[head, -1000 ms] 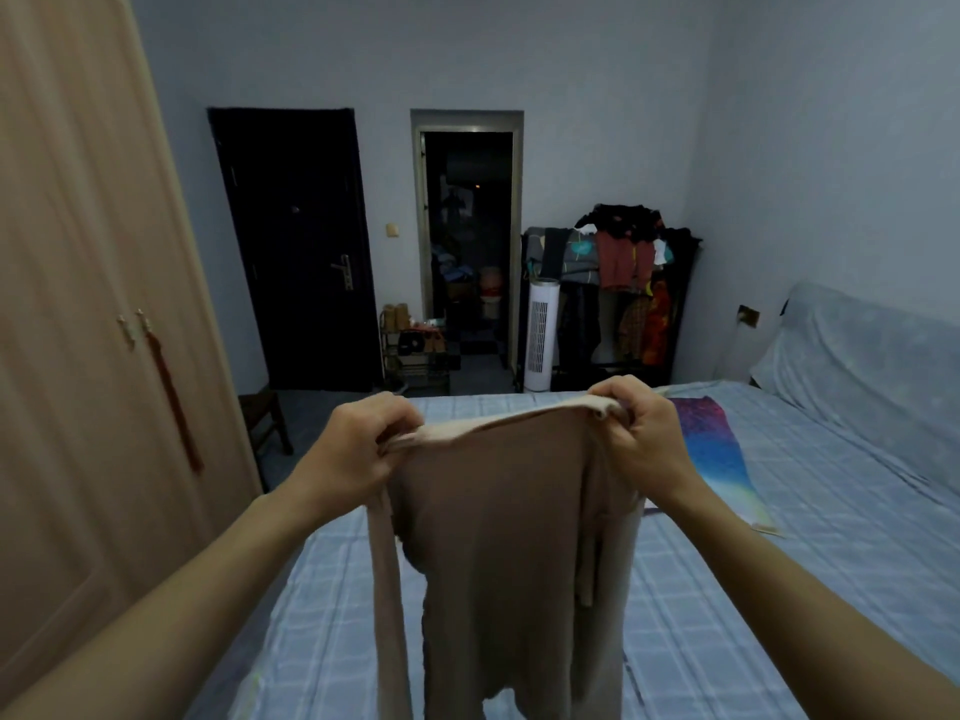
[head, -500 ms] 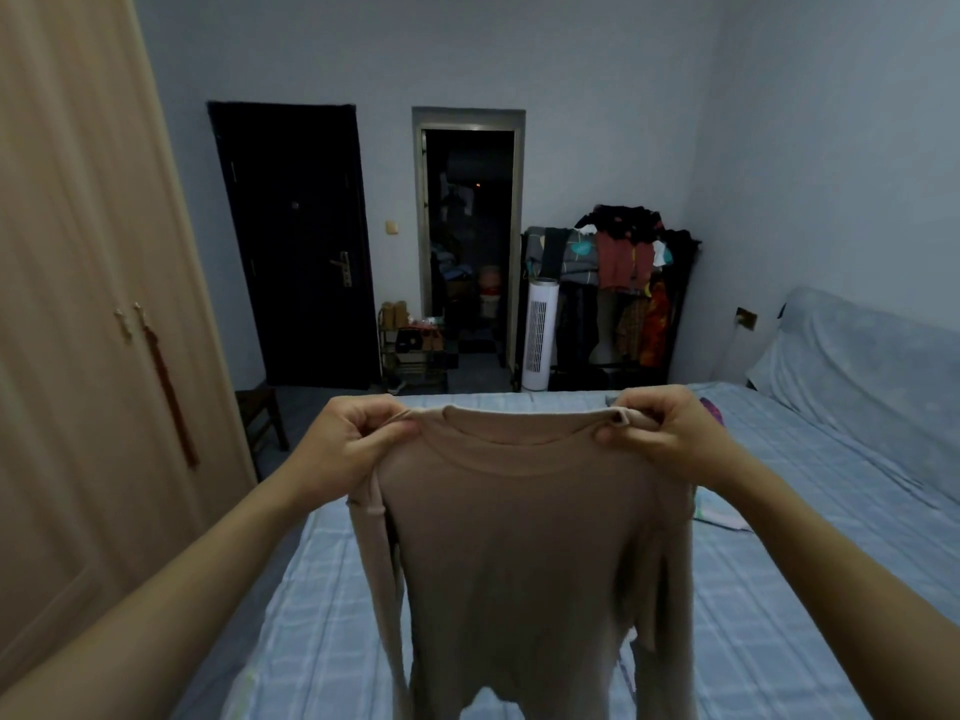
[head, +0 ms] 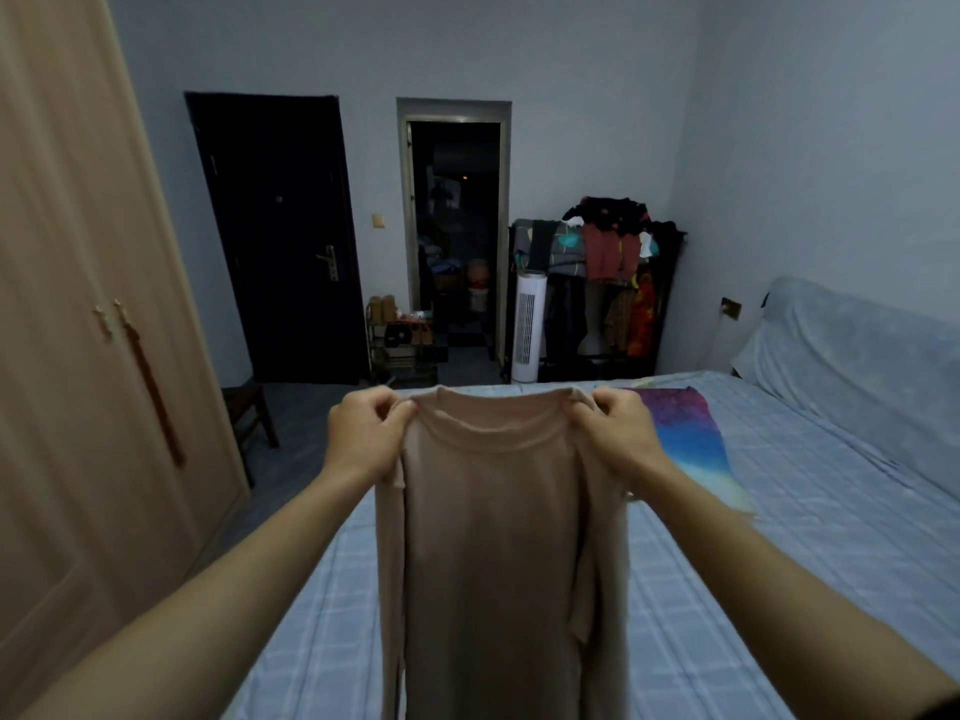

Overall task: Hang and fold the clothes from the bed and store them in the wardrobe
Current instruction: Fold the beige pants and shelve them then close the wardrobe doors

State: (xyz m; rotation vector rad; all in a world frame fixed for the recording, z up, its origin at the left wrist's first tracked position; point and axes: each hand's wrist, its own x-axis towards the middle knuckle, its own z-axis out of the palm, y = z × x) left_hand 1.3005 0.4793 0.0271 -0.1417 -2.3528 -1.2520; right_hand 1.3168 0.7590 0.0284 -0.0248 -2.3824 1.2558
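A beige long-sleeved top (head: 493, 537) hangs in the air over the near end of the bed (head: 779, 537), held up by its shoulders with the round neckline between the two grips; its sleeves fall down along both sides and the hem runs out of sight at the bottom. The left hand (head: 363, 433) pinches the left shoulder seam, fingers curled over the cloth; the right hand (head: 618, 433) pinches the other shoulder in the same way; both arms are stretched forward. Behind the right hand a purple and blue cloth (head: 691, 444) lies flat on the checked sheet. The wardrobe (head: 78, 381) stands on the left with its doors closed; a small wooden stool (head: 249, 413) sits beside it; across the room are a dark door (head: 280, 241), an open doorway (head: 454, 241), a white tower fan (head: 529, 327) and a rack piled with clothes (head: 602, 272).
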